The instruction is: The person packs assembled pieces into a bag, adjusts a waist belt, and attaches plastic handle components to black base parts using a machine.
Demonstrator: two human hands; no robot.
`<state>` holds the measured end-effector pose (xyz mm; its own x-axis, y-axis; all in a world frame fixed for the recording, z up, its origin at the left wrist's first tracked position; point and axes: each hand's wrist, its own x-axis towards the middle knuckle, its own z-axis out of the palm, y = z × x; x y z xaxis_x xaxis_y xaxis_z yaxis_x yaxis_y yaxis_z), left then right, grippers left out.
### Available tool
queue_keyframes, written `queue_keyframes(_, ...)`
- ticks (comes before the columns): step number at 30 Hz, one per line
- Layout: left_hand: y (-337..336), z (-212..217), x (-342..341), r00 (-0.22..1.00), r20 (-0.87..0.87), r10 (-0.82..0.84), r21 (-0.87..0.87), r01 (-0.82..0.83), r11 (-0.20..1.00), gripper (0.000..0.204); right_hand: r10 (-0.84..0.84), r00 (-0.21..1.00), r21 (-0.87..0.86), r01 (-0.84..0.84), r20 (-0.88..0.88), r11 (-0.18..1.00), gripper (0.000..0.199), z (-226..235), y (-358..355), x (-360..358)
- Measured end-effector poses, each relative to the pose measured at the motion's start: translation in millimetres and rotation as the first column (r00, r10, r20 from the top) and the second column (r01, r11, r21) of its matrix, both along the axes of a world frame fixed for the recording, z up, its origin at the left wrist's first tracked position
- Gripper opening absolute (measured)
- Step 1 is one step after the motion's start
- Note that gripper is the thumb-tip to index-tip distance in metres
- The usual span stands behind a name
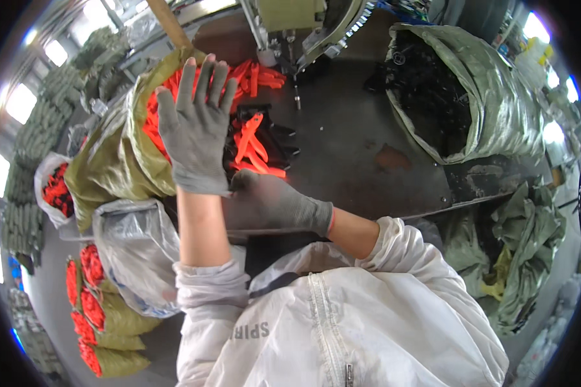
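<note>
My left hand (197, 129), in a grey knit glove, is raised with its fingers spread and holds nothing. It hovers in front of an olive sack (119, 161) full of orange plastic pieces (155, 116). My right hand (274, 203), also in a grey glove, lies on the dark worktable (361, 129) near its front edge, fingers curled downward. A small pile of orange strips on black parts (255, 145) lies just beyond it. I cannot see anything held in the right hand.
A big grey-green sack (490, 97) of black parts stands at the right. A machine (290, 26) rises at the table's back. Clear bags (139, 251) and several bundles with orange contents (90, 309) lie on the floor to the left. Crumpled sacks (523, 245) sit lower right.
</note>
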<state>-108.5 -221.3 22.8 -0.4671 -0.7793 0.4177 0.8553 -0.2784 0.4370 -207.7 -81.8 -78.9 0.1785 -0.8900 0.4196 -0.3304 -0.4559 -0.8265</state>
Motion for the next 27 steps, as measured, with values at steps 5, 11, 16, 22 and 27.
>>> queue_keyframes(5,-5.4,-96.9,113.3,0.544,0.714,0.440,-0.043,-0.593,0.804,0.036,-0.313,0.936,-0.125,0.295,-0.163,0.947,0.031,10.7,-23.7,-53.7)
queue_keyframes(11,26.5,-137.4,152.1,0.203,0.929,0.310,-0.161,-0.531,0.832,0.032,-0.531,0.619,-0.112,0.585,-0.579,0.804,0.064,-39.4,-151.6,-134.5)
queue_keyframes(16,-32.9,-148.9,125.6,0.536,0.844,0.026,0.231,-0.406,0.884,0.029,-0.001,0.990,0.359,0.051,-0.139,0.932,0.092,-41.3,-221.1,-97.2)
queue_keyframes(22,-68.3,-151.0,67.6,0.685,0.690,0.234,0.163,-0.461,0.872,0.070,0.029,0.889,0.427,-0.248,0.457,0.869,0.076,-24.7,-219.4,-41.5)
queue_keyframes(27,-45.2,-140.4,114.3,0.583,0.768,0.266,0.076,-0.495,0.865,0.114,-0.076,0.885,0.571,-0.229,0.459,0.788,0.080,-23.1,-182.0,6.4)
